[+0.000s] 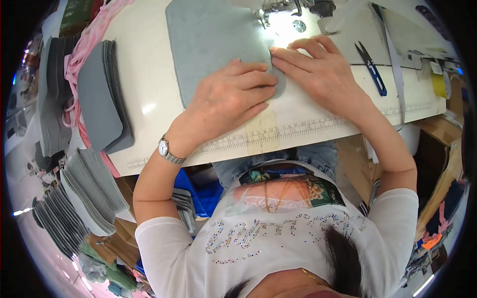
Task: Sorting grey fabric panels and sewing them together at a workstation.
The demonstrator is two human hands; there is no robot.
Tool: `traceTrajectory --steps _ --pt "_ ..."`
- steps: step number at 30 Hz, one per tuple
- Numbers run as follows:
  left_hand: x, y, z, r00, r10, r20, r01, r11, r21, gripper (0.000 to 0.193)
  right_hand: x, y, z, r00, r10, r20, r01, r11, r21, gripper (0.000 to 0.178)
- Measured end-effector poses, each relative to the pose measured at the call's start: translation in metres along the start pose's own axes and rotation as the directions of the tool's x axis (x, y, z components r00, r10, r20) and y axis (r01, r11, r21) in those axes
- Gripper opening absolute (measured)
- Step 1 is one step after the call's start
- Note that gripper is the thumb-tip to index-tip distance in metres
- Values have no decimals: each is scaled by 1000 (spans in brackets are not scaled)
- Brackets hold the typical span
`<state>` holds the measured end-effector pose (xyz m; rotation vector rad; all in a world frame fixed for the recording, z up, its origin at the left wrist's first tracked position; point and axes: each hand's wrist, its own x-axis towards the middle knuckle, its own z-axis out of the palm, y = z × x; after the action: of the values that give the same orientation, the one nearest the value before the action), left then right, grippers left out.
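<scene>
A grey fabric panel (213, 39) with rounded corners lies flat on the white sewing table, its right edge close to the lit needle area of a sewing machine (293, 10). My left hand (233, 94) rests on the panel's lower part, fingers stretched toward the right edge and lying on the cloth. At that same edge, just below the machine, my right hand (323, 69) pinches the panel between thumb and forefinger, its other fingers spread above the table. The fingertips hide part of the edge.
Blue-handled thread snips (371, 69) lie right of my right hand, near a pale strip (395, 69). A printed ruler (278, 131) runs along the table's front edge. Stacked grey panels (102, 99) and pink cloth (74, 64) sit at left; a cardboard box (442, 134) stands at right.
</scene>
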<state>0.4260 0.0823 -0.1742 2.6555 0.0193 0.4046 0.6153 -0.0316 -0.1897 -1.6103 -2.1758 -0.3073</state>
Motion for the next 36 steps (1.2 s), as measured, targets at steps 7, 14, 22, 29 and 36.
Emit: traceTrajectory --steps 7,14,22,29,36 --pt "3 -5 -4 997 32 72 -31 1000 -2 22 3 6 -2 995 -56 80 58 998 -29 26" --pt "8 -15 -6 997 73 12 -74 997 39 22 6 11 10 999 26 31 -26 1000 5 29" --pt "16 -31 -8 996 87 0 -87 994 73 24 1 23 17 997 47 69 -43 997 -65 33" --pt "23 -35 -11 997 66 39 -69 994 82 23 7 13 14 994 107 2 -107 991 -81 18" --pt "29 -56 -12 997 66 -30 -63 995 75 21 9 14 17 984 137 118 -91 939 -330 42"
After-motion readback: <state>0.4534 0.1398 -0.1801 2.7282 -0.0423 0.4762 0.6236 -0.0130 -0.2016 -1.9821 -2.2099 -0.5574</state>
